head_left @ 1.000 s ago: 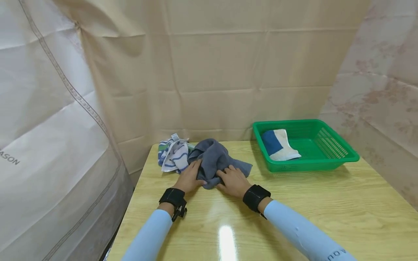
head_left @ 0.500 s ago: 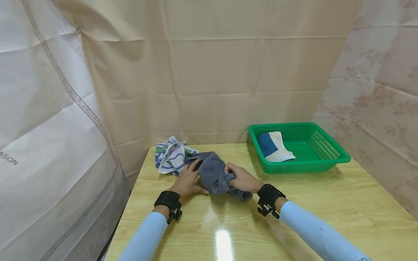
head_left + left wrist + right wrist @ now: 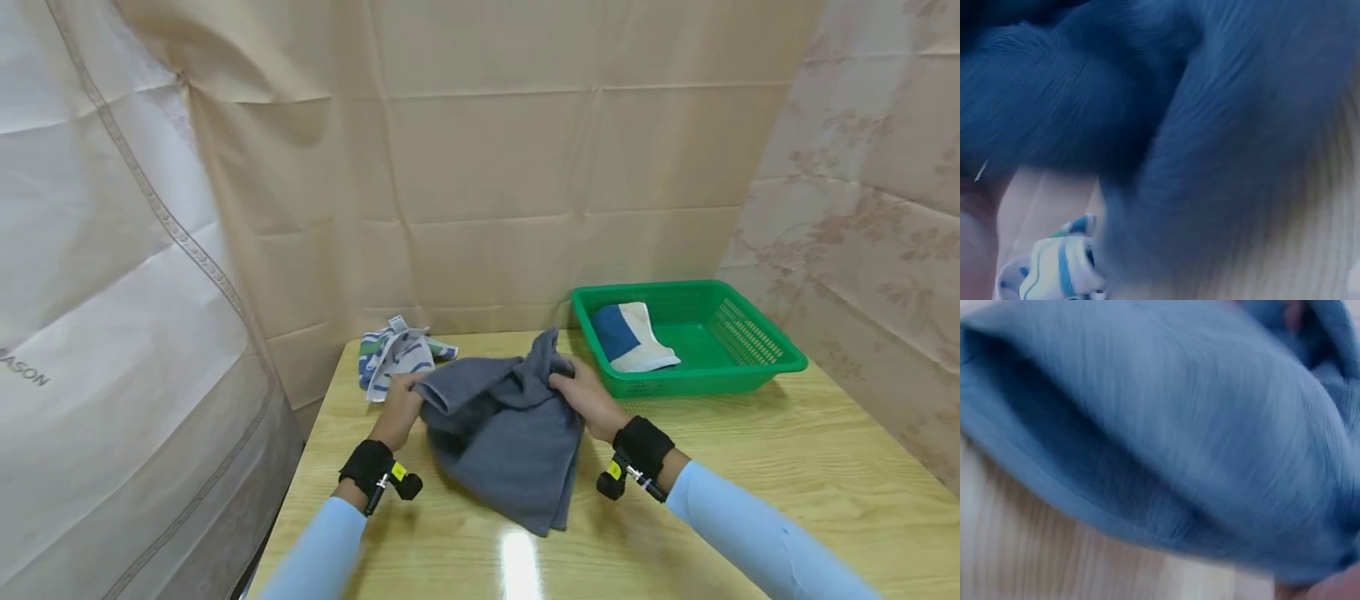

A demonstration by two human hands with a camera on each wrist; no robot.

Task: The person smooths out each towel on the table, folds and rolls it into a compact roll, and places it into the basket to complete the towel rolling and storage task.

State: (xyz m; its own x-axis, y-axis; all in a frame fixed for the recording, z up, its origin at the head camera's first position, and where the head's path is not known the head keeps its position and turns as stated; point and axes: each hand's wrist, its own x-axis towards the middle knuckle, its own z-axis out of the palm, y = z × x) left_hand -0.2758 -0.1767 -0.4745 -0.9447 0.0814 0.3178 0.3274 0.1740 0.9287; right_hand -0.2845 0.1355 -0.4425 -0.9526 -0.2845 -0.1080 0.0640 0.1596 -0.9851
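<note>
A grey towel [image 3: 510,450] hangs crumpled between my two hands, its lower part draping down toward the front of the table. My left hand [image 3: 399,410] grips its upper left edge. On the other side my right hand [image 3: 588,398] pinches a bunched fold near the top right. In the left wrist view the towel [image 3: 1222,137] fills most of the picture, blurred; the right wrist view also shows the towel [image 3: 1197,412] close up, with an open fold. Fingertips of both hands are partly hidden by the fabric.
Behind my left hand lies a crumpled striped white, blue and green towel [image 3: 405,354]. A green plastic basket [image 3: 705,383] stands at the back right, holding a folded blue and white cloth [image 3: 637,337]. A beige curtain [image 3: 480,167] hangs behind the wooden table [image 3: 712,458].
Both hands have lifted the grey towel off its heap and spread it toward me. The left hand went from resting on it to gripping its edge; the right moved up with its fold.
</note>
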